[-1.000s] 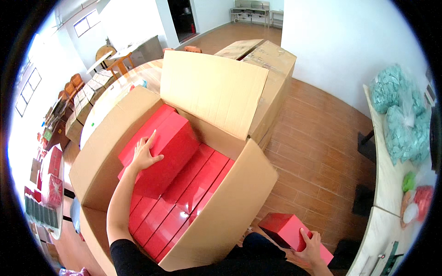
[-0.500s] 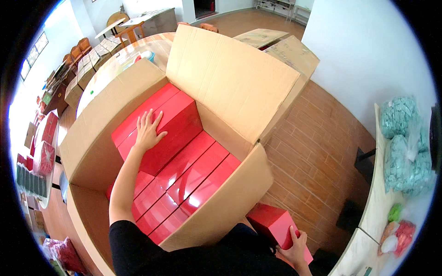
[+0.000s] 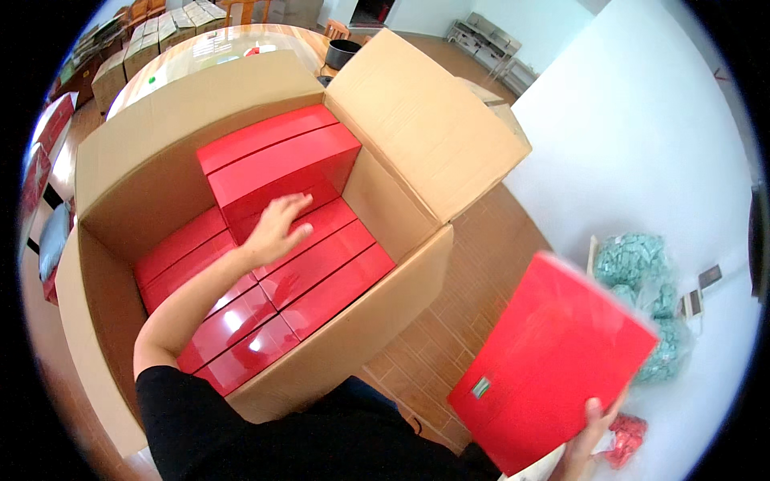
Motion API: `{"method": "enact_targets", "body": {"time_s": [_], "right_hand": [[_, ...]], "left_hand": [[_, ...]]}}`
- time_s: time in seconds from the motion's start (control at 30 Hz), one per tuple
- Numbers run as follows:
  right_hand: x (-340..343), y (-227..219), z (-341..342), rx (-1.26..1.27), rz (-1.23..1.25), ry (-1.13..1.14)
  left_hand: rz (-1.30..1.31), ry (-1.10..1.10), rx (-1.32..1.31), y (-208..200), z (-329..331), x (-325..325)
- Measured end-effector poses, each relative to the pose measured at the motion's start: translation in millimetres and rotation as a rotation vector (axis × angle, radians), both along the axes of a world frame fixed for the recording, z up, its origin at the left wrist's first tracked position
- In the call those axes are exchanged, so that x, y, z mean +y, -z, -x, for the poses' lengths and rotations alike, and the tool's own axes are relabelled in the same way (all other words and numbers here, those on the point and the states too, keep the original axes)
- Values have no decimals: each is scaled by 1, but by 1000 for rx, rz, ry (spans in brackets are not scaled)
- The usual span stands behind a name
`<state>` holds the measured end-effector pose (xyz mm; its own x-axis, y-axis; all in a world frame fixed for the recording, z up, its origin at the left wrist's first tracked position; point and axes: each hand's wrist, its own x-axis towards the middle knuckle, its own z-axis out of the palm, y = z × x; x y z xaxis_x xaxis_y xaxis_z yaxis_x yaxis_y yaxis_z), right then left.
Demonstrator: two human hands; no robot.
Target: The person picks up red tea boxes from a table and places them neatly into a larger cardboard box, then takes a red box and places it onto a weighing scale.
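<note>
A large open cardboard carton (image 3: 369,341) stands before me, with glossy red boxes (image 3: 329,276) laid in rows across its bottom. At its far side, two more red boxes (image 3: 281,148) stand higher than the rest. My left hand (image 3: 278,230) is inside the carton, above the lower rows and in front of the raised pair, fingers stretched out and holding nothing. Outside the carton, on the right, my right hand (image 3: 593,433) grips a flat red box (image 3: 553,361) by its lower right edge. That box is tilted, its broad face toward me, with a small silvery-green patch on it.
The carton's far right flap (image 3: 425,120) sticks up and outward. Behind it is a round table (image 3: 233,44) with a black pot (image 3: 342,54). Bags of pale green packets (image 3: 634,260) lie on the right by the white wall. More cartons (image 3: 144,48) stand at the far left.
My right hand has raised the red box from low beside the carton, and its broad face now shows. My left hand has come off the raised boxes, toward the lower rows. The view has shifted.
</note>
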<state>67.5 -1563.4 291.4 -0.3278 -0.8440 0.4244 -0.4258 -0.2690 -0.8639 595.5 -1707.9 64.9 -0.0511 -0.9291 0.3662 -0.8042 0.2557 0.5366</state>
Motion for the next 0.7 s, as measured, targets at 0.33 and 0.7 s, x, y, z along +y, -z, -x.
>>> {"method": "enact_targets", "body": {"time_s": [0.33,0.7], "right_hand": [[-88,-63,-117,-723,-62,-747],[-123,50,-265,-540,-775,-676]], "left_hand": [[-560,630,1521,-76,53,156],[-494,-173,1936,-55,23,231]]}}
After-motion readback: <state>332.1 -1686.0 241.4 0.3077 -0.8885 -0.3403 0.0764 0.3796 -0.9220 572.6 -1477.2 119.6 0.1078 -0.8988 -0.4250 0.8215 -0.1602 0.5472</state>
